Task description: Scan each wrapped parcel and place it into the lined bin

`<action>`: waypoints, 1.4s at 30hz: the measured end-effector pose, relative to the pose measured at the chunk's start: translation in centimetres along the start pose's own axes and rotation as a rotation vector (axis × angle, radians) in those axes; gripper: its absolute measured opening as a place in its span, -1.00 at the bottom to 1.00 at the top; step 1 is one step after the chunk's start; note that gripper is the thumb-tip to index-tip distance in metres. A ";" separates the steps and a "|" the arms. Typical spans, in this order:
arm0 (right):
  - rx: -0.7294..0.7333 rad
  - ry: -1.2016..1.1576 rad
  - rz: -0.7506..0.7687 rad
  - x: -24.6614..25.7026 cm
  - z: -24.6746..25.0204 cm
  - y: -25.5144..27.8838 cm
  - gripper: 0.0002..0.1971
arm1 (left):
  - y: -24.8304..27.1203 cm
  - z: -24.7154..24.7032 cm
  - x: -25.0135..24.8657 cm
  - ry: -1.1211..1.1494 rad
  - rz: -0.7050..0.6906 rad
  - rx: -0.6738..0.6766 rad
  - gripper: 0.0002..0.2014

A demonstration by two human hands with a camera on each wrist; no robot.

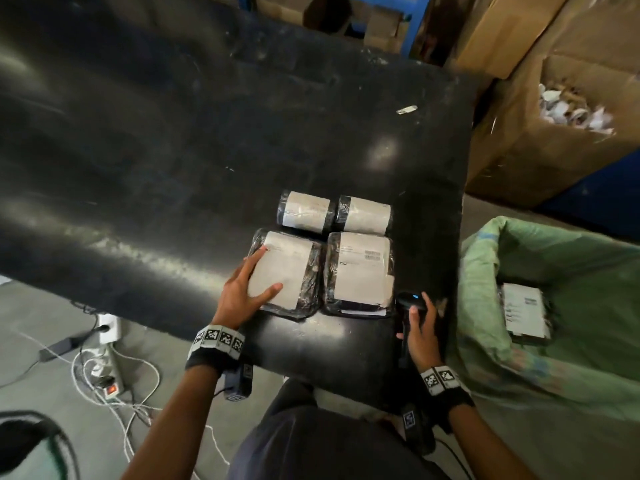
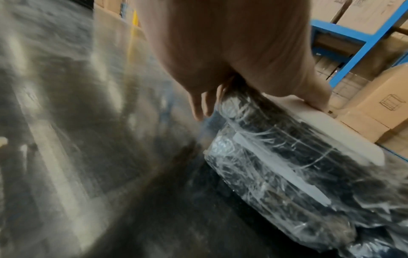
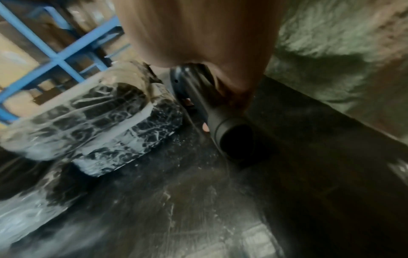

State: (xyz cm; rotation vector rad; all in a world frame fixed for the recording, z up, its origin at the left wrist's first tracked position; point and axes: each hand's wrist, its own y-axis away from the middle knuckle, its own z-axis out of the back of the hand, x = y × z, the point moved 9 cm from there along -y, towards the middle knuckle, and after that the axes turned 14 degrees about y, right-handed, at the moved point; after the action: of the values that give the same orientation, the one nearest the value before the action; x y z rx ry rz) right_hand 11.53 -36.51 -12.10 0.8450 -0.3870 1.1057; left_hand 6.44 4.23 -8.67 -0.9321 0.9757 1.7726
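Note:
Four plastic-wrapped parcels with white labels lie on the black table (image 1: pixel 173 150). My left hand (image 1: pixel 268 271) rests on the near-left parcel (image 1: pixel 306 261), thumb on the label and fingers straight along its left edge; the left wrist view shows that parcel (image 2: pixel 287 165) under the thumb. Beside it lies the near-right parcel (image 1: pixel 360 271), with two rolled parcels (image 1: pixel 304 211) (image 1: pixel 363 216) behind. My right hand (image 1: pixel 420 317) grips a black handheld scanner (image 1: pixel 410 299) by its handle (image 3: pixel 212 111) at the table's right edge. The green-lined bin (image 1: pixel 485 271) to the right holds one parcel (image 1: pixel 524 313).
Large cardboard boxes (image 1: pixel 554 150), one with paper scraps, stand behind the bin. A blue rack (image 1: pixel 412 22) is at the back. A small white scrap (image 1: pixel 407 109) lies further up the table. A power strip and cables (image 1: pixel 107 358) lie on the floor at left.

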 end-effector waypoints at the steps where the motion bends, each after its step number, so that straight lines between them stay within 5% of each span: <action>1: 0.021 -0.054 -0.032 -0.5 -0.5 -0.2 -0.56 | -0.1 0.0 -0.2 0.030 -0.001 -0.005 -0.19; 6: 0.030 -0.081 -0.101 -1.1 -1.2 -0.8 -0.59 | -0.1 -0.4 -0.4 0.164 0.012 -0.018 -0.25; 21: -0.042 -0.072 -0.028 1.9 1.6 0.2 -0.69 | 2.7 0.5 -6.2 0.013 -0.176 -0.251 -0.34; 29: -0.011 -0.280 0.243 14.2 8.1 4.0 -0.62 | 2.2 1.8 -14.8 0.135 -0.347 -0.483 -0.36; 35: 0.040 -0.417 0.453 23.0 13.1 8.4 -0.67 | 0.5 -2.7 -22.2 0.271 -0.503 -0.500 -0.35; 42: 0.022 -0.446 0.535 25.5 16.1 9.7 -0.67 | 0.3 -9.1 -25.7 0.381 -0.525 -0.437 -0.35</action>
State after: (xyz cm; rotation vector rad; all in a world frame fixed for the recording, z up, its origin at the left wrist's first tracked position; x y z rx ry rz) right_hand 15.72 -31.03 18.78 1.0398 -1.0180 1.4080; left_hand 16.38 -12.55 10.41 -1.6761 0.4905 1.3959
